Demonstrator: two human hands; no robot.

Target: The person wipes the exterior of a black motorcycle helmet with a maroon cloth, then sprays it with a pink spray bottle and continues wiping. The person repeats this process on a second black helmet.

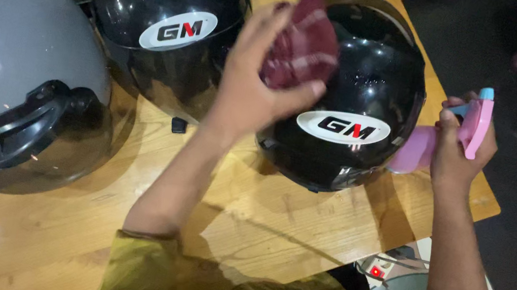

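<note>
- Nearest the camera is the person's olive-yellow sleeve (145, 266), and both forearms reach out from it over the wooden counter (260, 216).
- The left hand (251, 84) is closed around a bunched dark-red cloth (305, 43), which it presses against the upper left of the glossy black helmet (367, 93) at the counter's right end.
- The right hand (456, 148) grips a pink spray bottle (447, 139) with a blue nozzle tip, held just beside the right flank of that same helmet; whether a finger rests on the trigger I cannot tell.
- That helmet's shell shows fine specks that look like spray droplets around the white oval badge, so by my reading it has been wetted and the wiping is under way, not finished.
- A second black helmet (164, 15) stands behind and to the left, near the first but untouched by either hand; its shell looks shiny, though I cannot tell if it has been cleaned.
- A grey helmet (10, 66) with a dark visor sits at the far left, well apart from both hands.
- The counter near the front left corner carries small wet-looking patches.
- Judging from this, one helmet is in hand and the state of the other two is unclear.
</note>
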